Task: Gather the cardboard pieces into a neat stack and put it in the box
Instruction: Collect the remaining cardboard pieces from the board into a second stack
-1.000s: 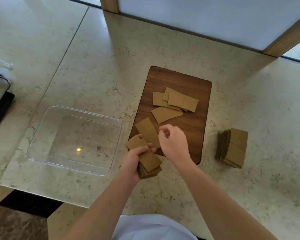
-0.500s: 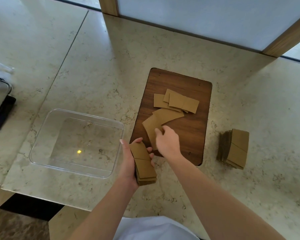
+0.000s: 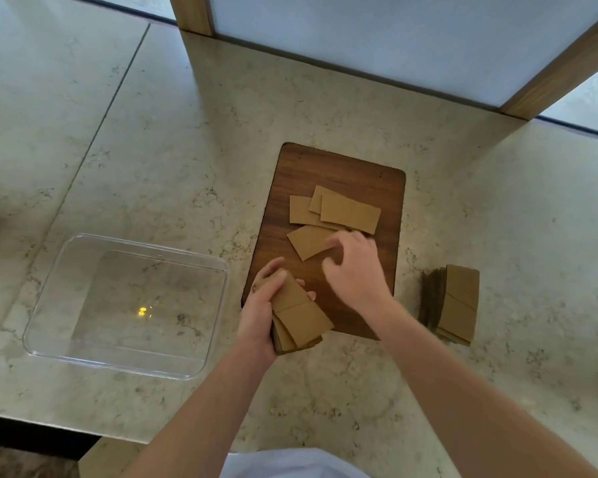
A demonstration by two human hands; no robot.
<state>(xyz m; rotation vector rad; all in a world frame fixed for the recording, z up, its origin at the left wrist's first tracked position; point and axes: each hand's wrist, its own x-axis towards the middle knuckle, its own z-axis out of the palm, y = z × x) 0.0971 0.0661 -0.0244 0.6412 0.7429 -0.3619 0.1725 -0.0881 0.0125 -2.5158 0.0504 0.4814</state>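
The left hand [image 3: 259, 319] is clasped round a partly gathered stack [image 3: 299, 315] of cardboard pieces, held just off the near left corner of the wooden board [image 3: 359, 174]. The stack is fanned a little, its lower pieces poking out at the near end. The right hand [image 3: 354, 267] is over the board with fingers curled, reaching at the nearest loose piece [image 3: 308, 241]; it is blurred, and I cannot tell whether it has the piece pinched. Beyond lie three more loose pieces [image 3: 346, 212], overlapping each other at the middle of the board.

So the gathering is about half done, I'd say. The clear box [image 3: 49, 288] sits to the left on the counter [image 3: 152, 150], holding nothing. A second pile [image 3: 458, 305] rests well to the right, off the board.

Next the right hand needs to lift that near piece and lay it square on the stack, then fetch the far three, and the stack wants tapping even before it goes left into the box.
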